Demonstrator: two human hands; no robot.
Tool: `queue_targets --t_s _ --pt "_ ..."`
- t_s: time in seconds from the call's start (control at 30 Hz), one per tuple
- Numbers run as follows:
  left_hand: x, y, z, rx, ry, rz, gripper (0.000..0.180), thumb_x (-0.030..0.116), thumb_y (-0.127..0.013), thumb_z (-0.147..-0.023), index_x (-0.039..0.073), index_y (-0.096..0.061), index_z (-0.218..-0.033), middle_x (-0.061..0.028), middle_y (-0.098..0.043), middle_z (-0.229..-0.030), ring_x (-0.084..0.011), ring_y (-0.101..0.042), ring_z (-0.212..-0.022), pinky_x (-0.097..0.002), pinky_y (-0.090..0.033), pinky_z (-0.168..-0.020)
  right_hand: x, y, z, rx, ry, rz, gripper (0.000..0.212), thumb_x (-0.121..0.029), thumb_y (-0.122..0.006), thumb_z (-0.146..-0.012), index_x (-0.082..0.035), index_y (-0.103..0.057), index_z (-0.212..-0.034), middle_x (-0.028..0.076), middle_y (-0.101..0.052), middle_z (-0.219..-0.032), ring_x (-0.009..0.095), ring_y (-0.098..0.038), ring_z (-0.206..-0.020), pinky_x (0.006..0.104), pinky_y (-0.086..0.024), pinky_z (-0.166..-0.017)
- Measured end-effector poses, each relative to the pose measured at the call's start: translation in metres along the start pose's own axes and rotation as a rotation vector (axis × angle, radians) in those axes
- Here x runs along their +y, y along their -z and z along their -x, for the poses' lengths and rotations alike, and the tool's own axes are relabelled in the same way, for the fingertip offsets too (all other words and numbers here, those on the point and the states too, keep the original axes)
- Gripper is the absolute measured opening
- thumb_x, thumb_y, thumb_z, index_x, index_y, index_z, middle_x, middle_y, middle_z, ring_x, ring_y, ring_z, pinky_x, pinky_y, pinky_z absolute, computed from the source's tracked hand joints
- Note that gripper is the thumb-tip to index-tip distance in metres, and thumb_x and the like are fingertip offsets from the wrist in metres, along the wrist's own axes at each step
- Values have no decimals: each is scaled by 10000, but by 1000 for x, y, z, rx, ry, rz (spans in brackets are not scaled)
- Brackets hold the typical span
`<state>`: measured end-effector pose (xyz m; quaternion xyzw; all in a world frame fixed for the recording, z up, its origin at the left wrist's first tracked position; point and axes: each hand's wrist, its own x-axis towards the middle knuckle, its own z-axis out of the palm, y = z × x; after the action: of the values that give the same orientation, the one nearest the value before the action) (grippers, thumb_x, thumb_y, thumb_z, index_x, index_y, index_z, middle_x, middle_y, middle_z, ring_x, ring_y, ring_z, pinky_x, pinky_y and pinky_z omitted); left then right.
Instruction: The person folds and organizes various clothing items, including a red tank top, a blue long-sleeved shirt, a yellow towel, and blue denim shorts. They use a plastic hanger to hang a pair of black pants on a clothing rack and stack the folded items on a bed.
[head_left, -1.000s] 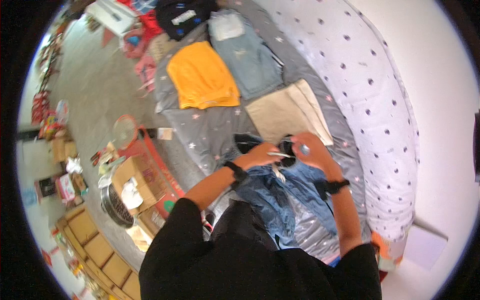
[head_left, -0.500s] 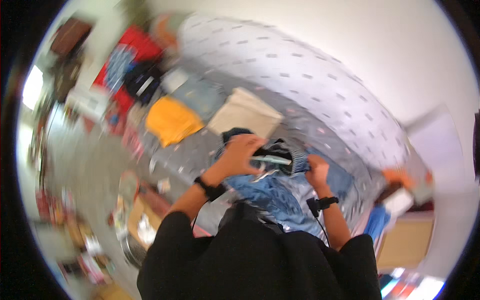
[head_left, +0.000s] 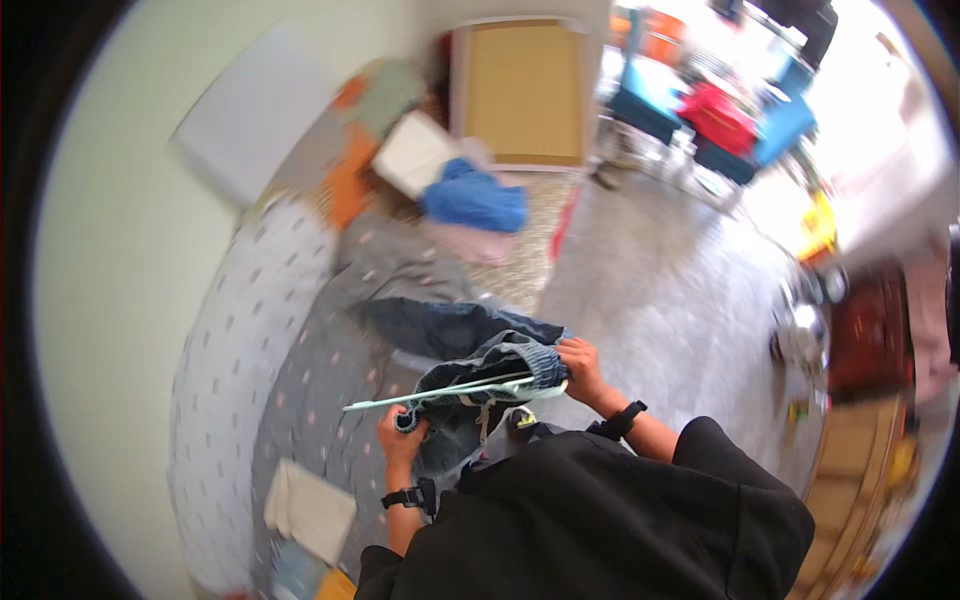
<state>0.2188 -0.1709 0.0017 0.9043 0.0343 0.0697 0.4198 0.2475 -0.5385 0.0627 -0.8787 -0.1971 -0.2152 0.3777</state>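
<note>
**Jeans lifted on a hanger as the view swings round**

The left hand (head_left: 400,432) is closed on one end of a bundle of jeans (head_left: 490,365); the right hand (head_left: 582,366) is closed on the other end, where the denim bunches into a thick roll. A pale hanger (head_left: 440,393) runs between the two grips, its thin bar slanting across the front of the cloth and poking out past the left hand. Both wrists wear dark bands. The jeans hang in the air just in front of the person's chest, above the edge of the bed (head_left: 300,400) — no longer lying flat on it.

That is the main change. A second ago both hands met close together over the denim, which was spread on the grey spotted bedcover; half a second ago the garment was gathered and coming up. Now the hands are apart and the cloth is stretched along the hanger, so the judgement is that the jeans are being fitted onto it, not yet hung anywhere.

The view itself has turned sharply and is blurred. The yellow top and folded pieces seen earlier along the bed are now out of sight or at the lower edge; instead a blue heap (head_left: 475,198), a cardboard box (head_left: 520,92) and the bare floor (head_left: 670,290) fill the upper picture — with another dark garment (head_left: 430,325) left on the bed.
</note>
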Motion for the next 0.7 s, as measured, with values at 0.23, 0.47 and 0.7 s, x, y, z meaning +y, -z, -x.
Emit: queue_targets --t_s 0.23,0.47,0.7 --pt "190 -163 -165 -277 -637 24 375 197 -797 -531 41 -577 -791 -130 -603 -761 -292 -585 -702 -382 -453 -636 96 157 82 454 -324 397 163 -86 -599 -581 -51 -440 -584 141 -472 -588 348 -494 -585 416 -362 -505" --pt "384 -305 -249 -579 -830 348 427 88 -772 -579 16 -584 -955 -102 -627 -867 -165 -603 -794 -287 -476 -711 173 298 63 692 -502 318 135 37 -488 -653 34 -579 -753 174 -578 -664 271 -582 -596 330 -429 -554" --pt "488 -380 -292 -428 -1063 514 558 -14 -755 -507 31 -572 -1032 -64 -525 -876 -178 -555 -824 -270 -453 -728 229 420 16 635 -512 588 72 -50 -552 -626 4 -558 -675 174 -553 -643 366 -551 -628 373 -420 -554"
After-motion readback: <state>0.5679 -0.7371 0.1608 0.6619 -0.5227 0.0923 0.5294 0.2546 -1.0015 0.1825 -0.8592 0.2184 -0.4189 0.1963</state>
